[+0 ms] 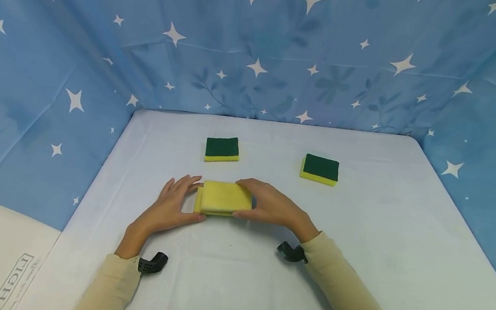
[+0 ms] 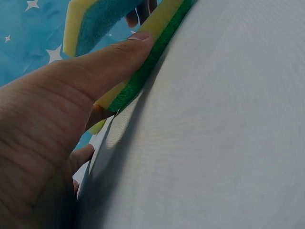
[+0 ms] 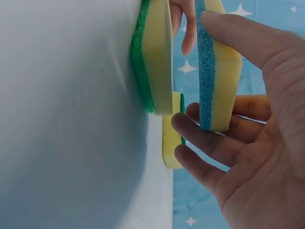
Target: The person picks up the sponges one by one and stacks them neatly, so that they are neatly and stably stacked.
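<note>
In the head view my right hand (image 1: 275, 207) pinches a sponge (image 1: 225, 196), yellow side up, thumb on its near edge and fingers on the far one. The right wrist view shows this sponge's blue scouring side (image 3: 206, 71) facing down, with a gap below it. Under it a second sponge (image 1: 198, 201) lies on the table, green scouring side (image 2: 129, 93) down and yellow side up. My left hand (image 1: 164, 211) grips that lower sponge at its left end, thumb along the near edge. The upper sponge covers most of the lower one from above.
Two more sponges lie farther back with dark green sides up, one sponge (image 1: 222, 149) behind the held pair and another sponge (image 1: 320, 169) to the right. A white cloth (image 1: 228, 281) covers the table. Blue star-patterned curtains (image 1: 258, 42) hang behind and at both sides.
</note>
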### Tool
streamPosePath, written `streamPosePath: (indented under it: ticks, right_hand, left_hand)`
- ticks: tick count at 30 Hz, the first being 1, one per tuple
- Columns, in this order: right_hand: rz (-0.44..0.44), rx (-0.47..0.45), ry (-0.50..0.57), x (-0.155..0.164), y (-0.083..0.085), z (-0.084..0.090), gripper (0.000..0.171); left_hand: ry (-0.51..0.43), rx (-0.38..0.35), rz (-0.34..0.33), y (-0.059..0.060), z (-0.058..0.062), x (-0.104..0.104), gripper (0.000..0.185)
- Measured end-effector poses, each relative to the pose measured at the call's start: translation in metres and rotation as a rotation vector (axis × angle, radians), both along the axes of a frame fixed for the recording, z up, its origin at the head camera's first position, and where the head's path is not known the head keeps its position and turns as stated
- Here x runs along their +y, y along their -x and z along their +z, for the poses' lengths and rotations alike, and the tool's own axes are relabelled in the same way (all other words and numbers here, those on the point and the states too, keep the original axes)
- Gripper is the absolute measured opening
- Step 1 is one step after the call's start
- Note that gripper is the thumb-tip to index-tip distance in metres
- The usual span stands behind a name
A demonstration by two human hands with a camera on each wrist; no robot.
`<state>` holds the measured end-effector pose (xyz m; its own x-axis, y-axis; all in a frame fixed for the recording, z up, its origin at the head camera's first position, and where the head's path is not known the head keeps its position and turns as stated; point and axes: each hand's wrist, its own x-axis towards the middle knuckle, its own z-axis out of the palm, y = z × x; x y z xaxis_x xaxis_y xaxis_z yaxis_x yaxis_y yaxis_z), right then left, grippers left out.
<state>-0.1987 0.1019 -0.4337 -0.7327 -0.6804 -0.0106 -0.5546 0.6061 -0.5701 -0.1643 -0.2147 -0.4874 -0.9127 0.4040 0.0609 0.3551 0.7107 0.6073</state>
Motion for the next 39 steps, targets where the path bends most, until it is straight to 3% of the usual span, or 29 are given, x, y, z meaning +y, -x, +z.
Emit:
streamPosePath:
  ticks: [13, 33, 39]
  right_hand:
    - [0.022, 0.021, -0.048, -0.017, 0.002, -0.004, 0.082]
    - [0.017, 0.048, -0.052, -0.022, 0.001, -0.016, 0.08]
    - [0.033, 0.034, -0.037, -0.018, 0.002, -0.015, 0.087]
  left_hand:
    - [0.016, -0.085, 0.049, -0.003, 0.006, 0.0, 0.097]
    - [0.02, -0.076, 0.045, -0.001, 0.005, 0.0, 0.096]
    - [0.011, -0.068, 0.035, -0.001, 0.005, 0.0, 0.095]
